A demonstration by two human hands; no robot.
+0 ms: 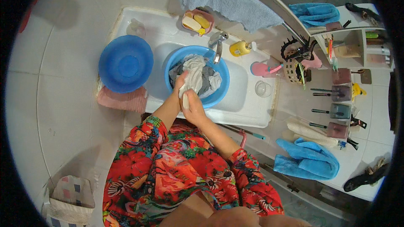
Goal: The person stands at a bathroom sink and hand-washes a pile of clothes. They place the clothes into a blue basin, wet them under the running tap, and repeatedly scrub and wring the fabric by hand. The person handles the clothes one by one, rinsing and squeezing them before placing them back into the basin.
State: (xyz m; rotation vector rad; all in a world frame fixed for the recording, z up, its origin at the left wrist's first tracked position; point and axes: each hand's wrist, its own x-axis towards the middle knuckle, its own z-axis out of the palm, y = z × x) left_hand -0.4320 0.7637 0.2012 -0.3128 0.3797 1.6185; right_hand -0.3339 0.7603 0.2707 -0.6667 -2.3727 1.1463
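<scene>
A light blue plastic basin [225, 83] stands in the white sink [249, 113], beneath the metal faucet [218, 47]. Grey and white wet-looking cloths [206, 78] lie bunched inside it. My left hand [180, 83] grips a whitish cloth [194, 72] from the left side, over the basin's near-left part. Close beside it, my right hand [192, 105] is closed around a pale object [185, 101] at the cloth's lower end; whether this is a bar of soap or a fold of cloth, I cannot tell. The cloth's far part rests on the others in the basin.
A darker blue basin [126, 64] sits on the sink's left edge, above a pink ribbed mat [123, 101]. Behind the faucet are a soap dish [210, 19] and a yellow pump bottle [240, 49]. A pink scoop [260, 69] and a clear cup [262, 89] stand at right.
</scene>
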